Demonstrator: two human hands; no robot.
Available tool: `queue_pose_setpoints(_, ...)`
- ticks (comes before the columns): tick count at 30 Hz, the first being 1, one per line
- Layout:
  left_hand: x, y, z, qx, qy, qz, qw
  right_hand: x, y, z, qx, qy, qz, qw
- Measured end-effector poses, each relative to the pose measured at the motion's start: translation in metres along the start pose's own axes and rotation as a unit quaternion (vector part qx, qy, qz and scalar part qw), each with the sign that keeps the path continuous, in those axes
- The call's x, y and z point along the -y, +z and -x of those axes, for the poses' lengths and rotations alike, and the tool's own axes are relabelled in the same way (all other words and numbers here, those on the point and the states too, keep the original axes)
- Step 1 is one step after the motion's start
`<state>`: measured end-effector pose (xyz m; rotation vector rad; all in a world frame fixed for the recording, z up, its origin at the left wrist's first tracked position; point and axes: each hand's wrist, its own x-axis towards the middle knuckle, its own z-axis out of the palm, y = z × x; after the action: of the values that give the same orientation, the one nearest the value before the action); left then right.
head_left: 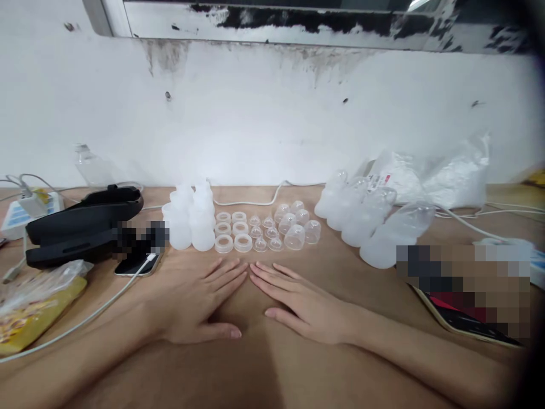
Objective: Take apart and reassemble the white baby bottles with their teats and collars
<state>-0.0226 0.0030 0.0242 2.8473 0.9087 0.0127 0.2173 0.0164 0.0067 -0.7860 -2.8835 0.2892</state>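
Observation:
My left hand [204, 298] and my right hand [298, 301] lie flat on the brown table [255, 375], fingers stretched out, fingertips almost meeting. Neither holds anything. Just beyond the fingertips are rows of small parts: white screw rings [223, 244], clear bottle nipples [260, 244] and clear dome caps [294, 237]. Left of the rings, several frosted white baby bottle bodies [202, 230] stand close together. To the right, a slanting row of baby bottles with clear domed tops [377, 247] stands on the table.
At left are a black case [85, 221], a phone [138, 261] with a white cable, a yellow snack bag [38, 312] and a power strip [32, 207]. At right are plastic bags [451, 176] and another phone [472, 324]. A white wall [255, 125] bounds the back.

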Motion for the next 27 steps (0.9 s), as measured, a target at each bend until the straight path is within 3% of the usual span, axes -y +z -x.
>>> queue_pose_setpoints(3, 0.0022, 0.0049, 0.0001, 0.027, -0.002, 0.005, 1.0, -0.0034, 0.0097, 0.0019, 0.003, 0.006, -0.031, 0.999)
queue_pose_setpoints(8, 0.0031, 0.0086, -0.0003, 0.039, -0.026, 0.018, 0.999, -0.0034, 0.0072, 0.0039, -0.007, 0.015, -0.046, 0.999)
queue_pose_setpoints(21, 0.0, 0.005, -0.0001, 0.041, -0.042, 0.018, 0.998, -0.002, 0.0082, 0.0027, -0.008, 0.014, -0.037, 0.999)
queue_pose_setpoints(27, 0.0009, 0.0068, 0.0006, 0.014, -0.03, 0.035, 0.999, -0.0028, 0.0089, 0.0031, -0.022, 0.006, -0.049, 0.999)
